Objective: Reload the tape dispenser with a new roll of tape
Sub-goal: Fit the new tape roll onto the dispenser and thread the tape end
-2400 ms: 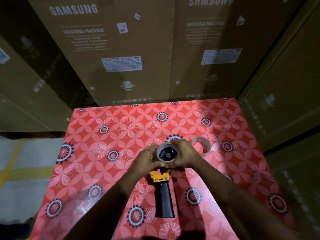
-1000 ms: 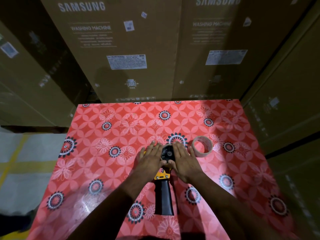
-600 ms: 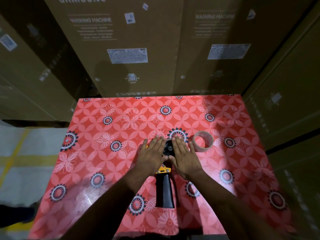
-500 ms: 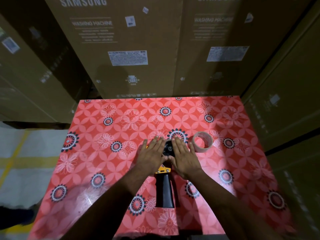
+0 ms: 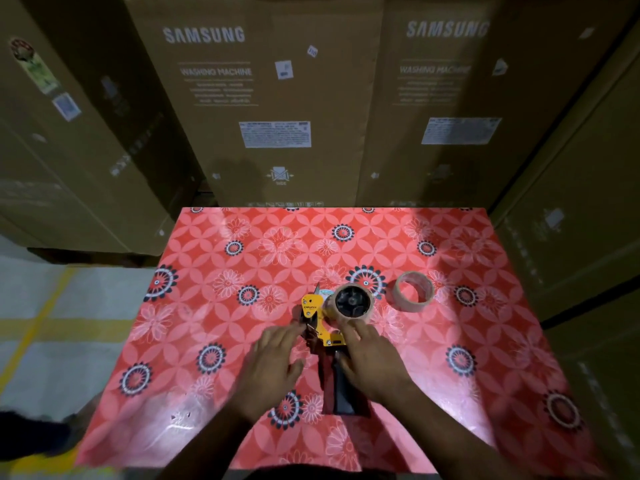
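Stacked cartons ring the red tabletop [image 5: 214,306], where the new roll [image 5: 349,303] sits mounted on the dispenser [image 5: 322,327]; both hands' grips, left [image 5: 273,362] and right [image 5: 370,358], are relaxed and empty, so the tape end is best threaded next.

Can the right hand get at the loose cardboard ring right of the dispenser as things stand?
Probably yes. The right hand holds nothing, and only bare tablecloth lies between it and the loose ring, which sits apart from the dispenser's roll.

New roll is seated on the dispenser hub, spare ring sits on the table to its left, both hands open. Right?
Not quite: in the head view the spare ring lies right of the tape dispenser. The roll is on the hub; left hand and right hand are open.
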Tool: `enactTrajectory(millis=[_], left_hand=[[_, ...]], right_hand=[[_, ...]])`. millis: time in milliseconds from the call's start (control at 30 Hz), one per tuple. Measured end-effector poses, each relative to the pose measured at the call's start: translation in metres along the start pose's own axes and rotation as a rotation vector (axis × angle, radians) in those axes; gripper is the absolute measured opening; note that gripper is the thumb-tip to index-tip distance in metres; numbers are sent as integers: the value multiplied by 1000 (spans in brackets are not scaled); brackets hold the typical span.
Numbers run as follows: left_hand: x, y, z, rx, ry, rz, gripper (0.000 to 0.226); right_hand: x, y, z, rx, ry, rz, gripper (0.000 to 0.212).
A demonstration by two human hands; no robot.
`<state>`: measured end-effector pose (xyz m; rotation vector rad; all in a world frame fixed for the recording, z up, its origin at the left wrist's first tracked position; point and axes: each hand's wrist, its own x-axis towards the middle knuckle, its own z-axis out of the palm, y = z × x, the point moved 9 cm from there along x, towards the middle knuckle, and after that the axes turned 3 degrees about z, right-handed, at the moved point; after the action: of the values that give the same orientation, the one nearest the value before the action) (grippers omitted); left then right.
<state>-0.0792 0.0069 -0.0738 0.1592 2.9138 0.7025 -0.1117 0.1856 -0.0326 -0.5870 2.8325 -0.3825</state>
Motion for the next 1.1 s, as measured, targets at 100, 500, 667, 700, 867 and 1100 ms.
enactTrajectory(millis=[100, 500, 667, 700, 867, 1100], left_hand=[[-13, 9, 15, -4, -93, 87, 65], [26, 36, -27, 53, 115, 104, 37], [29, 39, -37, 141, 170, 179, 29], [29, 39, -37, 153, 172, 195, 29], [19, 34, -29, 96, 163, 177, 42], [22, 36, -24, 95, 103, 126, 49]], right_hand=[[-10, -3, 21, 4, -55, 120, 75], [-18, -7, 38, -33, -101, 229, 81], [-18, -6, 40, 12, -107, 246, 79], [-18, -6, 40, 33, -103, 259, 77], [-21, -6, 45, 100, -70, 307, 76], [-19, -5, 52, 104, -97, 328, 87]])
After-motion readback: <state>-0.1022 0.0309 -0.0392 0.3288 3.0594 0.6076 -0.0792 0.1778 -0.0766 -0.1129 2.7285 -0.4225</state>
